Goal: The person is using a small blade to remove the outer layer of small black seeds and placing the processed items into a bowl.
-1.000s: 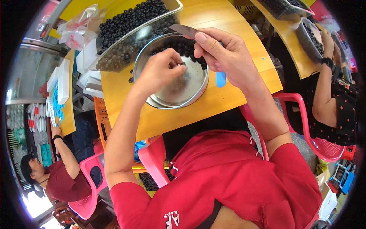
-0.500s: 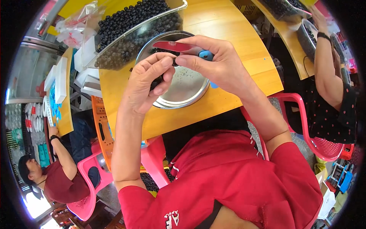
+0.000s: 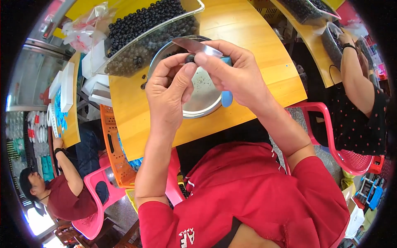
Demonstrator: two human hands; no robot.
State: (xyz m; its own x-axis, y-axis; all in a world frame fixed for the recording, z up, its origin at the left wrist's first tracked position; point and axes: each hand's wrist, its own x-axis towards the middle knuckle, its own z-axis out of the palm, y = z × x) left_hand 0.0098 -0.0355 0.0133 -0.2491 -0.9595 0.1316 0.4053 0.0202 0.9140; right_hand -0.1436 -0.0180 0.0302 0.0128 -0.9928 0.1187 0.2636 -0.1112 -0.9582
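Clear tub of dark round fruit point(image 3: 144, 29) at the yellow table's point(image 3: 256, 45) far left edge, crumpled plastic bags point(image 3: 84, 31) beyond its far left corner, pink plastic chair point(image 3: 351, 157) off its right edge, orange crate point(image 3: 111, 144) under its left edge.

A round metal bowl point(image 3: 202, 97) sits on the wooden table point(image 3: 264, 53), directly in front of the person. Behind it and to the left, a clear tray point(image 3: 157, 41) stands on the same table, heaped with small round fruits point(image 3: 140, 20). Above the bowl, the left hand point(image 3: 167, 93) and right hand point(image 3: 233, 74) meet, with a single fruit point(image 3: 190, 58) pinched between their fingertips and a knife point(image 3: 194, 45) lying across it, blade pointing left. A crumpled plastic bag point(image 3: 84, 31) lies left of the tray. A second table point(image 3: 318, 49) stands to the right, where another person point(image 3: 359, 99) sits. Lower left, a third person point(image 3: 58, 190) sits on a plastic chair point(image 3: 93, 206).
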